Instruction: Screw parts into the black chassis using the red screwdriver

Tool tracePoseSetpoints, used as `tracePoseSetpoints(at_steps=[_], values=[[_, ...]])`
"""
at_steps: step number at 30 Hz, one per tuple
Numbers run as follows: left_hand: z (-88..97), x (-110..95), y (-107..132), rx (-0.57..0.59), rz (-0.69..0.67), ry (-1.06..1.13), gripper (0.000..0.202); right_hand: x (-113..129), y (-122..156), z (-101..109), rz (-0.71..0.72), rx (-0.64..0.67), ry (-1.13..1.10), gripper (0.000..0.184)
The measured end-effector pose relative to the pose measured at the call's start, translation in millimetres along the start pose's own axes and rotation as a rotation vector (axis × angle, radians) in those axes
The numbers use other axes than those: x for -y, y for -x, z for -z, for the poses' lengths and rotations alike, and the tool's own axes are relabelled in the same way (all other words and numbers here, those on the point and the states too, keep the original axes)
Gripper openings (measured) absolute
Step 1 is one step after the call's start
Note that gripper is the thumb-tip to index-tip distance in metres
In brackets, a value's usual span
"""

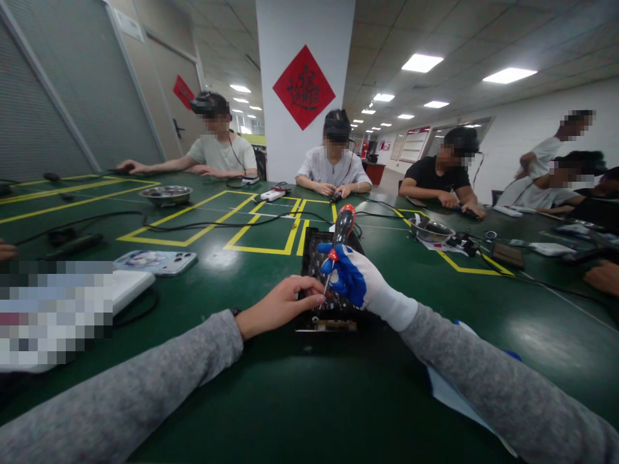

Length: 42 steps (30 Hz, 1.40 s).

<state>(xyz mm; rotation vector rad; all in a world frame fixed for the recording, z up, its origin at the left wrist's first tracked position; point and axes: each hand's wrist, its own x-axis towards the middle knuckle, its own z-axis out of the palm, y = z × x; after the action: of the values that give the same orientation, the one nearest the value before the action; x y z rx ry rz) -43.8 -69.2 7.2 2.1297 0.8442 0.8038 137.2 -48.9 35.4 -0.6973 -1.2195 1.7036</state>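
Observation:
My right hand (355, 277), in a white work glove with blue coated fingers, grips a screwdriver (344, 225) with a black and red handle. Its handle leans up and away, and its thin shaft slants down toward me. My left hand (285, 301) is bare, with thumb and fingertips drawn together beside the lower end of the shaft. Whatever they pinch is too small to make out. Under both hands lies a black open device housing (312, 248), partly hidden by them. A narrow strip with metal parts (333, 324) shows at its near edge.
A phone (157, 262) and a white device (130, 290) lie to the left. Metal bowls (167, 194) (430, 230) stand farther off on both sides. Black cables (217, 224) cross the green table. Beneath my right forearm lies a white-and-blue glove-like item (464, 399). Several people sit opposite.

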Motion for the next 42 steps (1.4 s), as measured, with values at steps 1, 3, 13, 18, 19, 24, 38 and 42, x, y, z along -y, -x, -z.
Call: tracePoseSetpoints(at_steps=[1, 3, 13, 18, 19, 24, 38, 42], values=[[-0.5, 0.2, 0.0, -0.009, 0.007, -0.009, 0.026, 1.5, 1.5, -1.6, 0.003, -0.019, 0.015, 0.035], [-1.2, 0.7, 0.0, -0.01, 0.011, -0.005, 0.027, 2.8, 2.8, -3.3, 0.01, -0.031, 0.017, 0.035], [2.2, -0.7, 0.0, 0.045, -0.054, -0.003, 0.027, -5.6, -6.4, 5.1, -0.024, 0.054, -0.052, 0.036], [-0.4, 0.9, -1.2, 0.002, -0.041, -0.06, 0.027, -2.9, -0.9, -0.1, 0.035, 0.053, -0.02, 0.037], [-0.7, 0.8, -1.3, 0.001, -0.049, -0.056, 0.026, -2.7, -0.7, -0.6, 0.039, 0.053, -0.02, 0.037], [0.6, -2.6, -0.2, 0.015, -0.114, -0.091, 0.023, -2.6, -3.7, -0.2, -0.043, 0.084, -0.045, 0.039], [-0.9, 2.0, 0.4, -0.019, -0.1, -0.08, 0.023, -3.1, 1.6, -3.2, 0.006, 0.104, -0.039, 0.034], [-0.1, 1.3, 0.6, -0.014, -0.075, -0.081, 0.024, -0.4, -1.6, -0.5, -0.055, 0.061, -0.06, 0.035]])
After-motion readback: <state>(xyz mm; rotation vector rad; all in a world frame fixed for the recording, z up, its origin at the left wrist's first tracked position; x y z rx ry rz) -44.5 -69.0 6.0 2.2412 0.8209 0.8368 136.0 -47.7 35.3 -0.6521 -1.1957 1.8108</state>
